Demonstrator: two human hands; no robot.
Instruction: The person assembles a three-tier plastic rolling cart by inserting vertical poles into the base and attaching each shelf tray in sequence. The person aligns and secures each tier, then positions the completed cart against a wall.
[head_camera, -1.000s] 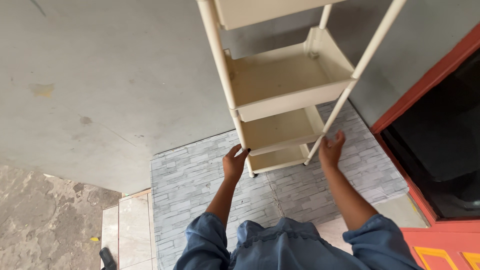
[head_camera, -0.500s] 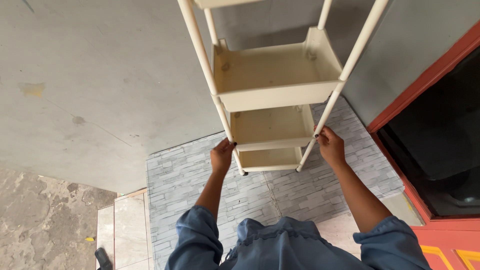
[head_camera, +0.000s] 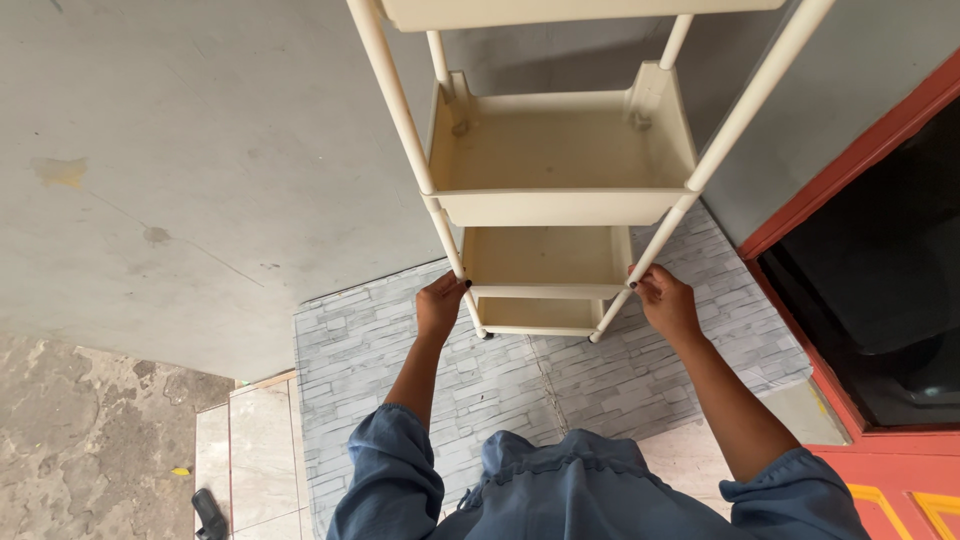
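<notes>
— Grey wall (head_camera: 180, 150) behind, grey brick-pattern floor (head_camera: 400, 370) below, and a red door frame (head_camera: 850, 170) off to the right. What stands in the middle?

— A cream shelf rack (head_camera: 560, 190) with stacked trays, standing on the floor against the wall.

— Anything in the trays?

— The middle tray (head_camera: 560, 150) shows only a bare, slightly stained bottom; the lower tray (head_camera: 545, 258) and the bottom tray (head_camera: 540, 315) look bare too.

— And the hands?

— The left hand (head_camera: 440, 305) is wrapped around the front left pole, level with the lower tray. The right hand (head_camera: 668, 302) pinches the front right pole at the same height — fingers closed on it. Blue sleeves (head_camera: 390, 480) cover the arms.
</notes>
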